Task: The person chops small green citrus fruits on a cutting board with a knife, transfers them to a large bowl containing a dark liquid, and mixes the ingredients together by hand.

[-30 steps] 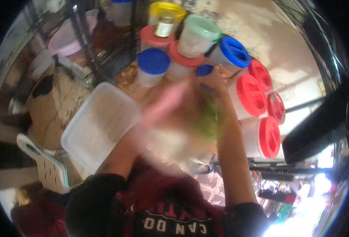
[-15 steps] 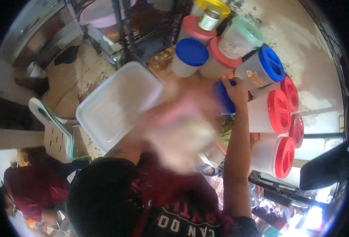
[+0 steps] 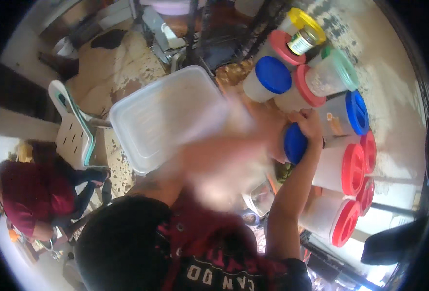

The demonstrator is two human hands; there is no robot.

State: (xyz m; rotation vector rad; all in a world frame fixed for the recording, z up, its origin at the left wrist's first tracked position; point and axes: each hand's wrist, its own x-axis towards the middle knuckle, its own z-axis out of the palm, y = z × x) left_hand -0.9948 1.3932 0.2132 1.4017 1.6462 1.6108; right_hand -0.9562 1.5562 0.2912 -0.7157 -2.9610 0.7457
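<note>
My right hand [image 3: 310, 127] reaches forward with its fingers curled at the upper rim of a blue lid [image 3: 296, 143]. What lies under that lid is mostly hidden. My left hand [image 3: 224, 153] is smeared across the middle, beside the blue lid, and its fingers do not show. A whitish blur [image 3: 229, 184] sits below it, too unclear to name. Close to my left forearm lies a large translucent plastic box [image 3: 149, 109] with a pale rim. Just beyond my right hand stand a clear tub with a blue lid [image 3: 357, 112] and a red-lidded tub [image 3: 352, 169].
Further tubs line the right: one blue-lidded [image 3: 272, 75], one green-lidded [image 3: 345, 70], one yellow-lidded [image 3: 309, 22]. A small jar [image 3: 302, 41] rests on a pink lid. A slotted white chair [image 3: 73, 133] stands left, near another person [image 3: 35, 194]. A dark rack [image 3: 200, 39] rises behind.
The whole view has swung, so the tubs and box appear further right and mostly lower. My right hand stays at the blue lid, whose top faces me more. My left hand remains blurred.
</note>
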